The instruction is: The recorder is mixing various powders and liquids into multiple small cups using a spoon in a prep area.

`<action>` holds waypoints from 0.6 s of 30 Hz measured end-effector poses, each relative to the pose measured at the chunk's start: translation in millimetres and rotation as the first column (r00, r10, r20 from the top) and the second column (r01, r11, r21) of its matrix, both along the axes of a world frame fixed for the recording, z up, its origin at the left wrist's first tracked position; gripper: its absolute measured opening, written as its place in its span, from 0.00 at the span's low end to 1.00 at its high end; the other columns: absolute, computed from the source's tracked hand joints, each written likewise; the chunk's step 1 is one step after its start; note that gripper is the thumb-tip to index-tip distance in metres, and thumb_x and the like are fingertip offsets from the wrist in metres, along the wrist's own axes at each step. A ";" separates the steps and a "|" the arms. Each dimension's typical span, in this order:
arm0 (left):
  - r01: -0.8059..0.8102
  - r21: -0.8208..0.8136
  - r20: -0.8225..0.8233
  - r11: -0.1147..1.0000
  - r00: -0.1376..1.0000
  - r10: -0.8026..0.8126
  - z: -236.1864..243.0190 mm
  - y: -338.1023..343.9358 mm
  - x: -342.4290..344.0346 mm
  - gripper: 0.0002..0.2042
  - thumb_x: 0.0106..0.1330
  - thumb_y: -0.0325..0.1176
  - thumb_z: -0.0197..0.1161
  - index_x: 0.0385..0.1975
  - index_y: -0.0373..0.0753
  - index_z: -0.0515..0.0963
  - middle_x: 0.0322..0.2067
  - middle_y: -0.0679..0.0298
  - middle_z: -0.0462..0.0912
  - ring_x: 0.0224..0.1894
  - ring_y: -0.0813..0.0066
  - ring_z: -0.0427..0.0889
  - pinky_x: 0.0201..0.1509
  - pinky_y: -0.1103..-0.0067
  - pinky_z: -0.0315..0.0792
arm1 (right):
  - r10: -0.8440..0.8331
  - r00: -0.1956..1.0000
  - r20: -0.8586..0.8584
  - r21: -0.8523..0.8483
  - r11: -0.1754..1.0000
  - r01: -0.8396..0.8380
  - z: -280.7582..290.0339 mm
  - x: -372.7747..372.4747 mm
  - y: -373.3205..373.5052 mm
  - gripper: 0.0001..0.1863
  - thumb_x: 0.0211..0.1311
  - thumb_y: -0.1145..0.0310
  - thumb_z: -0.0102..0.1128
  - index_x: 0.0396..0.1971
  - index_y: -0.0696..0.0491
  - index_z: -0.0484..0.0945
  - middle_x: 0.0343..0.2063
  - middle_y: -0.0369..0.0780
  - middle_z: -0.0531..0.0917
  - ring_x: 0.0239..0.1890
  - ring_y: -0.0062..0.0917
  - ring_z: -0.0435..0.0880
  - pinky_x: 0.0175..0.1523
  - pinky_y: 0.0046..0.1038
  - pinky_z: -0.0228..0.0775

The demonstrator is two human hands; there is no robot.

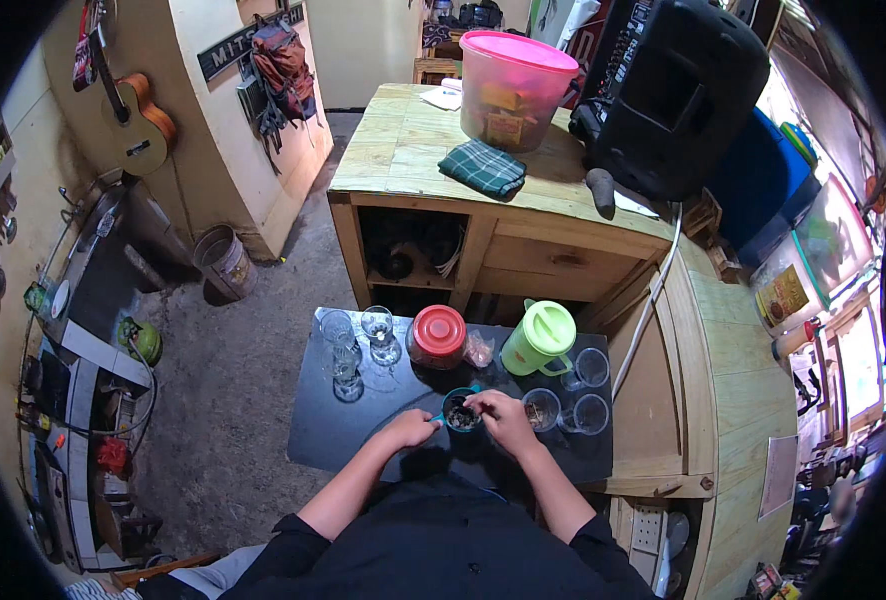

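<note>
My left hand (413, 428) is closed round the short handle of what looks like a small teal strainer (448, 403), held over the dark table. Dark, leafy-looking bits lie inside it. The fingers of my right hand (503, 418) are pinched together over its right side; whatever they hold is too small to make out. Just right of that hand stands a clear plastic cup (542, 409) with some brownish matter in it. Beyond the strainer are a red-lidded jar (437, 336), a small plastic bag with pinkish contents (479, 349) and a light green lidded pitcher (541, 340).
Clear glasses (383, 345) stand at the table's (313, 430) far left. Two more clear cups (591, 413) are at its right edge. A wooden counter (403, 130) behind bears a pink-lidded tub (516, 95), a folded green checked cloth (483, 168) and a black loudspeaker (673, 100).
</note>
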State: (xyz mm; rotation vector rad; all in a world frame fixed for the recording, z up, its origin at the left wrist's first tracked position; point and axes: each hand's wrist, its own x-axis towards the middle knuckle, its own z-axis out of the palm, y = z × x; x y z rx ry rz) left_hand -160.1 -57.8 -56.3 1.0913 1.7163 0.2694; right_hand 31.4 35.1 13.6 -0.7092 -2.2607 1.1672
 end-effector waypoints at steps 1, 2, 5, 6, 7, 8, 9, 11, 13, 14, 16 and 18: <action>0.002 0.002 0.000 1.000 1.000 -0.002 0.5 0.4 0.0 0.20 0.63 0.49 0.51 0.34 0.35 0.79 0.26 0.52 0.81 0.31 0.56 0.80 0.39 0.66 0.70 | 0.066 0.995 -0.071 0.064 0.996 -0.062 -3.0 -1.3 1.3 0.09 0.44 0.86 0.54 0.28 0.61 0.73 0.30 0.43 0.81 0.36 0.34 0.81 0.40 0.28 0.73; -0.001 0.002 0.006 1.000 1.000 0.001 0.9 0.3 0.0 0.21 0.63 0.49 0.51 0.34 0.35 0.79 0.27 0.51 0.81 0.32 0.56 0.80 0.40 0.66 0.70 | 0.065 0.995 -0.071 0.066 0.996 -0.060 -3.1 -0.5 1.2 0.09 0.44 0.86 0.54 0.28 0.61 0.73 0.30 0.43 0.81 0.36 0.34 0.81 0.40 0.28 0.73; 0.001 0.025 -0.001 1.000 1.000 -0.001 2.1 -0.3 0.2 0.21 0.63 0.49 0.51 0.34 0.35 0.79 0.28 0.51 0.81 0.34 0.55 0.80 0.42 0.66 0.70 | 0.154 0.988 0.028 0.192 0.969 -0.156 -2.5 1.0 0.6 0.09 0.43 0.86 0.55 0.28 0.60 0.72 0.28 0.44 0.80 0.36 0.37 0.80 0.38 0.30 0.72; 0.009 0.047 -0.016 0.999 1.000 -0.009 2.4 -0.4 0.1 0.21 0.63 0.49 0.51 0.34 0.35 0.79 0.28 0.51 0.81 0.35 0.55 0.80 0.42 0.66 0.69 | 0.125 0.989 0.080 0.200 0.970 -0.139 -0.9 0.9 0.4 0.08 0.44 0.86 0.54 0.27 0.60 0.71 0.27 0.44 0.80 0.35 0.37 0.80 0.37 0.31 0.72; 0.007 0.047 -0.016 0.999 1.000 -0.006 4.0 -0.2 0.2 0.21 0.63 0.49 0.51 0.34 0.35 0.79 0.28 0.51 0.81 0.35 0.55 0.80 0.42 0.66 0.69 | 0.096 0.987 0.131 0.209 0.970 -0.122 -0.3 1.3 -0.1 0.08 0.45 0.85 0.54 0.27 0.60 0.70 0.26 0.45 0.79 0.34 0.38 0.80 0.36 0.32 0.71; 0.002 0.016 -0.007 1.000 1.000 -0.002 5.6 0.5 -0.3 0.21 0.63 0.49 0.51 0.35 0.35 0.79 0.28 0.51 0.81 0.34 0.56 0.80 0.42 0.66 0.69 | 0.098 0.986 0.132 0.209 0.970 -0.124 -2.4 0.7 -1.5 0.08 0.45 0.85 0.54 0.27 0.60 0.70 0.26 0.45 0.79 0.34 0.38 0.80 0.36 0.32 0.71; -0.002 -0.015 0.001 1.000 1.000 0.002 7.2 0.7 -0.4 0.21 0.63 0.49 0.51 0.35 0.35 0.79 0.28 0.51 0.81 0.34 0.56 0.80 0.42 0.66 0.69 | -0.031 0.991 0.129 0.205 0.979 0.004 -6.8 -0.5 -3.8 0.07 0.46 0.85 0.54 0.27 0.61 0.68 0.25 0.45 0.78 0.32 0.38 0.80 0.35 0.33 0.71; -0.012 -0.018 0.003 1.000 1.000 0.012 8.2 0.9 0.0 0.21 0.62 0.49 0.51 0.35 0.35 0.79 0.28 0.51 0.81 0.34 0.56 0.80 0.42 0.66 0.69 | -0.161 0.979 0.126 0.204 0.970 0.133 -15.6 -1.6 -6.1 0.07 0.47 0.85 0.53 0.27 0.61 0.67 0.24 0.46 0.77 0.30 0.39 0.80 0.35 0.33 0.70; -0.020 -0.019 0.006 1.000 1.000 0.020 10.2 1.9 0.2 0.21 0.62 0.49 0.51 0.35 0.35 0.79 0.29 0.51 0.81 0.35 0.55 0.80 0.42 0.66 0.69 | -0.369 0.921 0.129 0.045 0.930 0.366 -26.5 -1.3 -6.0 0.07 0.53 0.83 0.53 0.28 0.60 0.65 0.22 0.44 0.76 0.25 0.32 0.81 0.31 0.30 0.72; -0.017 -0.039 0.012 0.999 1.000 0.017 11.8 2.6 0.6 0.21 0.62 0.49 0.52 0.35 0.35 0.79 0.28 0.51 0.81 0.34 0.56 0.80 0.42 0.66 0.69 | -0.371 0.920 0.128 0.047 0.929 0.368 -33.7 -0.4 -6.3 0.07 0.53 0.83 0.53 0.28 0.60 0.65 0.22 0.44 0.76 0.25 0.32 0.81 0.31 0.30 0.72; -0.012 -0.059 0.017 0.998 1.000 0.013 9.6 3.0 0.0 0.21 0.62 0.49 0.52 0.35 0.35 0.79 0.28 0.51 0.81 0.34 0.56 0.80 0.42 0.66 0.69 | -0.472 0.880 0.062 -0.225 0.852 0.473 -43.4 0.0 -9.9 0.06 0.59 0.80 0.53 0.31 0.59 0.64 0.24 0.41 0.76 0.25 0.24 0.81 0.29 0.25 0.76; 0.012 0.012 0.001 1.000 1.000 -0.012 1.5 1.0 -2.4 0.21 0.62 0.49 0.51 0.33 0.34 0.79 0.27 0.51 0.81 0.34 0.56 0.80 0.41 0.66 0.69 | -0.518 0.855 -0.005 -0.361 0.799 0.482 -46.7 -2.7 -17.7 0.06 0.60 0.79 0.53 0.31 0.59 0.64 0.24 0.41 0.77 0.27 0.23 0.82 0.30 0.24 0.76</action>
